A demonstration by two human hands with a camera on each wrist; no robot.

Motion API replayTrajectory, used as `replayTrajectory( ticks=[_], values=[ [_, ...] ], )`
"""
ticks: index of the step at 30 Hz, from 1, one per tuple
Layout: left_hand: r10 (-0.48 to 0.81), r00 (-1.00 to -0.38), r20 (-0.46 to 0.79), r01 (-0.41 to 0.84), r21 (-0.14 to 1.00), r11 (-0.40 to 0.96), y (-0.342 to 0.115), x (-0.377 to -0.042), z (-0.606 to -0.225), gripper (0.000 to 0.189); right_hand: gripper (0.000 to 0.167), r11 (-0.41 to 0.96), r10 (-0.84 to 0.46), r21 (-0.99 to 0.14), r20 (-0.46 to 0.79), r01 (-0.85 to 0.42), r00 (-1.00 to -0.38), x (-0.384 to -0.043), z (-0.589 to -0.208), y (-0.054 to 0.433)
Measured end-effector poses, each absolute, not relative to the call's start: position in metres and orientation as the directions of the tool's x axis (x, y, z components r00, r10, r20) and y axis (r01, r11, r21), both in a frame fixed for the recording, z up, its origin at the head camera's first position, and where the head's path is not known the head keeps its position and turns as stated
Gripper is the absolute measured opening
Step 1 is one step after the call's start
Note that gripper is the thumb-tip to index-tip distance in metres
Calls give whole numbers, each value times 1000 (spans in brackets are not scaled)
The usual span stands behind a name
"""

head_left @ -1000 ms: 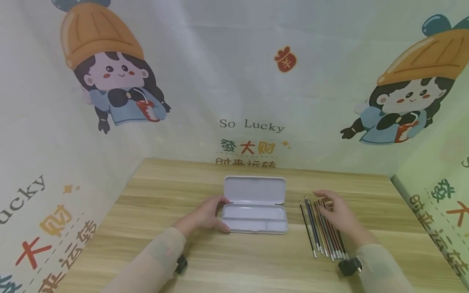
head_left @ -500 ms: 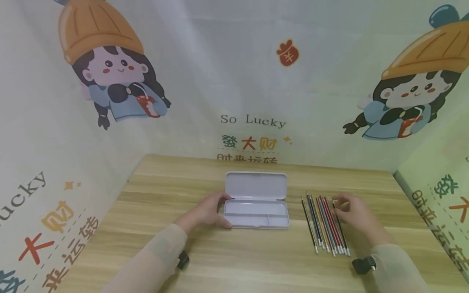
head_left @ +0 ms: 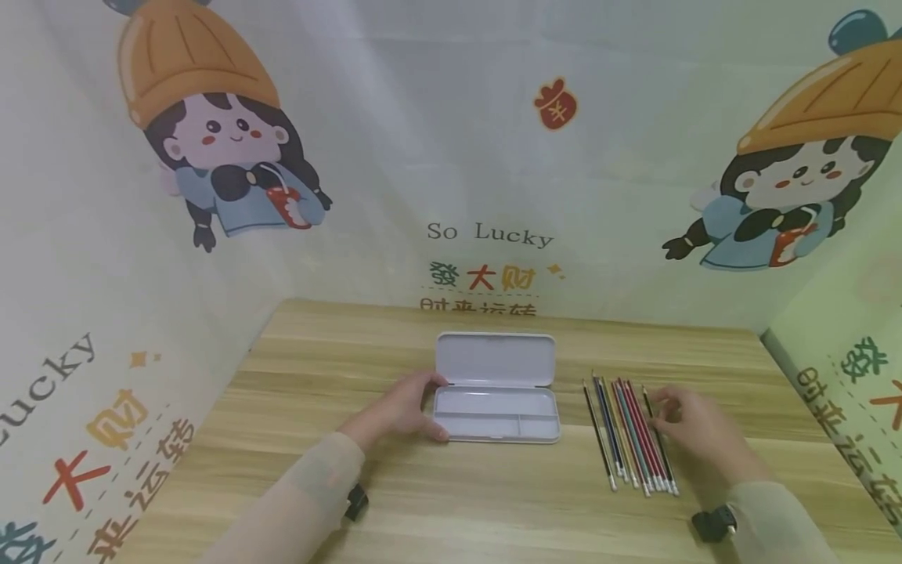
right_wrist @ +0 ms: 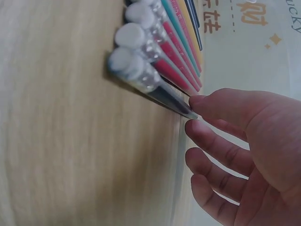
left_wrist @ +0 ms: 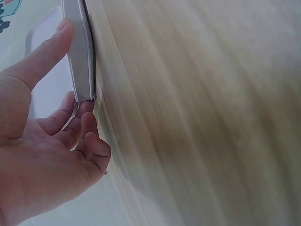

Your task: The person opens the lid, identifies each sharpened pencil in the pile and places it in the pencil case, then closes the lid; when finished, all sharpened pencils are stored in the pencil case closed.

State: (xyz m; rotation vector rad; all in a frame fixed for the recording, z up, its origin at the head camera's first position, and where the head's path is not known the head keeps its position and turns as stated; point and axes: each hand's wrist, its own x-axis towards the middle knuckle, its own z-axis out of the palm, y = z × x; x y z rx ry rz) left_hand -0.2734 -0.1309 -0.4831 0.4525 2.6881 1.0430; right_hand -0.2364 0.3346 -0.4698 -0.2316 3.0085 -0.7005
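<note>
An open white metal pencil case (head_left: 475, 402) lies on the wooden table with its lid tipped back. At its left end my left hand (head_left: 405, 409) holds it, thumb at the front corner and fingers at the back. In the left wrist view the thumb presses the case's side wall (left_wrist: 81, 59), with fingertips at its corner. My right hand (head_left: 698, 427) pinches the rightmost dark pencil (head_left: 661, 450) near its far end between thumb and index finger. The other right-hand fingers are loosely bent, as the right wrist view shows. That pencil's white eraser end (right_wrist: 127, 63) points toward me.
Left of the pinched pencil, several pencils (head_left: 629, 439) in red, teal, yellow and dark colours lie side by side. The case tray has a long compartment and two shorter ones. A printed curtain (head_left: 395, 157) hangs behind the table (head_left: 493, 509).
My right hand has moved right from above the pencils to the outermost dark one and now pinches it, slightly apart from the others. The left hand has stayed on the case.
</note>
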Motion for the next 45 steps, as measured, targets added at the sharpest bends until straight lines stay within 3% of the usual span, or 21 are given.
replayTrajectory(
  ticks=[18, 36, 45],
  values=[
    [344, -936, -75, 202, 685, 700, -134, -273, -485, 84, 28, 892, -134, -433, 18, -129, -991, -232, -478, 329],
    [349, -934, -70, 206, 693, 691, -131, -272, -485, 83, 32, 916, 44, -397, -40, 56, -998, -230, -468, 323],
    [353, -934, -55, 218, 696, 684, -131, -274, -489, 84, 36, 898, 30, -439, 39, 10, -999, -228, -470, 319]
  ],
)
